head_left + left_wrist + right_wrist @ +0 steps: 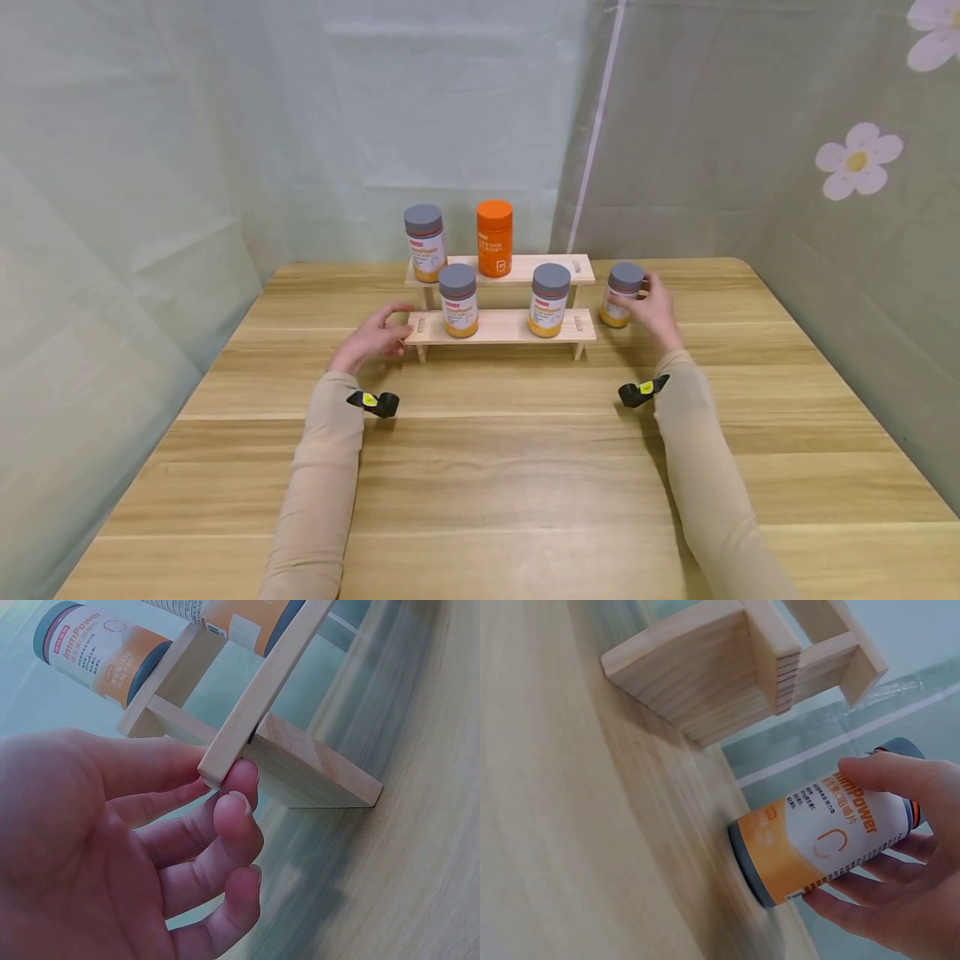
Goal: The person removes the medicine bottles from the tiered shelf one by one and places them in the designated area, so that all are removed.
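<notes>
Head view: grey-lidded jar (615,307) gripped in right hand (656,317); left hand (372,337) pinches shelf (503,326).

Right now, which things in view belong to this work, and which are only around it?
Likely part of the work:
jar in the right hand
wooden shelf, gripped by the left hand
three other grey-lidded jars
orange jar

Only around:
table
cloth
wrist cameras

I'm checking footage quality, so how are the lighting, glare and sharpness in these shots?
Head view: bright, pale glare on the near table; left wrist view: dimmer, bluish, shadow on the table beside the left hand; right wrist view: dim, table grain soft, but large print on the held bottle legible.
</notes>
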A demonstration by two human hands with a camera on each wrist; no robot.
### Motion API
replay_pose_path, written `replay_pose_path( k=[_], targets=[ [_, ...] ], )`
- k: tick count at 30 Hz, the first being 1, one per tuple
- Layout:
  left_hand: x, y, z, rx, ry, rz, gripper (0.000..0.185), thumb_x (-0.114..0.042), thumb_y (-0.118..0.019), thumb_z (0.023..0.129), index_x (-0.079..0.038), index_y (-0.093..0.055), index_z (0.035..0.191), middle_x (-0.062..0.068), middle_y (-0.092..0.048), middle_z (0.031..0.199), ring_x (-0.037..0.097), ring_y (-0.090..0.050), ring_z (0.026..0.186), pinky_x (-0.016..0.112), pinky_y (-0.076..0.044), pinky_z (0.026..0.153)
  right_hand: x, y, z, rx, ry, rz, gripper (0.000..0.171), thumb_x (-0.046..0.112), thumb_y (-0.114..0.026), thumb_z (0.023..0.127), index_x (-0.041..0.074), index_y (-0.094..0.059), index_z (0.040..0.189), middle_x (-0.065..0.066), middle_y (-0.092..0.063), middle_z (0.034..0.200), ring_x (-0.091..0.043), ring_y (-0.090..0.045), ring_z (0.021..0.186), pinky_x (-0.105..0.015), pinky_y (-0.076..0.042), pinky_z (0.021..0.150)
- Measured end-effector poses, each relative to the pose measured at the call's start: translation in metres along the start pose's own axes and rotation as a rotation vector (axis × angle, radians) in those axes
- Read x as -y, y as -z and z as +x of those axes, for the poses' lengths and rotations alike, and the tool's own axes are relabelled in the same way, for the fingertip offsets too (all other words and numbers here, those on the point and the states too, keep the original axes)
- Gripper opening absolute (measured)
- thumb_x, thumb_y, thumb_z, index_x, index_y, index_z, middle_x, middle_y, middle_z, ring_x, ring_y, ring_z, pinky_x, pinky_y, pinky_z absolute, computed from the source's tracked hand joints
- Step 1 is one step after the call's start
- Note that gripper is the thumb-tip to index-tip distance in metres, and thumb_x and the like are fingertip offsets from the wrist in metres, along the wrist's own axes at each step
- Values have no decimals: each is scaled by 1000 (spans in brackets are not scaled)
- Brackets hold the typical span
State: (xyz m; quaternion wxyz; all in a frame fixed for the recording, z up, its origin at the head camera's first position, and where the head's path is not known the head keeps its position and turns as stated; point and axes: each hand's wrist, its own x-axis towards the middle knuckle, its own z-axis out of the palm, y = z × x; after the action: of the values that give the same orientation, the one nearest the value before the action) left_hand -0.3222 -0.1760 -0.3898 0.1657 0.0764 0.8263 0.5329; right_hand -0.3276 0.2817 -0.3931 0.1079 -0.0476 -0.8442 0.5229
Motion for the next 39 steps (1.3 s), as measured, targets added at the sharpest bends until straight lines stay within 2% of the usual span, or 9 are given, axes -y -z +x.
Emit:
replay_pose_path(
  k=[9,21,30,39],
  targets=[
    [0,0,2,-4,-2,-4,52,-13,-49,100,-8,-29,148,-4,-60,69,5,-55,57,22,-46,58,-5,1,-1,54,70,-50,69,16,-67,90,-5,-29,142,-32,-38,143,-47,-42,132,-54,-38,109],
    [3,-1,2,-6,-5,-14,52,-12,-49,100,-7,-30,148,-4,-60,68,6,-55,57,23,-47,59,-3,2,-1,118,46,-95,72,20,-67,91,-3,-23,145,-32,-36,145,-46,-39,135,-54,-35,112],
    [2,0,1,0,1,-8,54,-13,-49,100,-8,-28,149,-5,-60,69,6,-55,58,24,-47,59,0,5,-3,75,33,-51,81,24,-67,91,1,-17,150,-31,-30,150,-46,-32,139,-56,-29,114],
    [2,0,2,0,0,-22,53,-13,-49,100,-8,-28,148,-5,-61,69,6,-55,58,23,-47,59,18,12,-7,20,132,49,82,21,-68,90,9,-18,154,-22,-24,157,-41,-24,145,-55,-20,119]
  ],
)
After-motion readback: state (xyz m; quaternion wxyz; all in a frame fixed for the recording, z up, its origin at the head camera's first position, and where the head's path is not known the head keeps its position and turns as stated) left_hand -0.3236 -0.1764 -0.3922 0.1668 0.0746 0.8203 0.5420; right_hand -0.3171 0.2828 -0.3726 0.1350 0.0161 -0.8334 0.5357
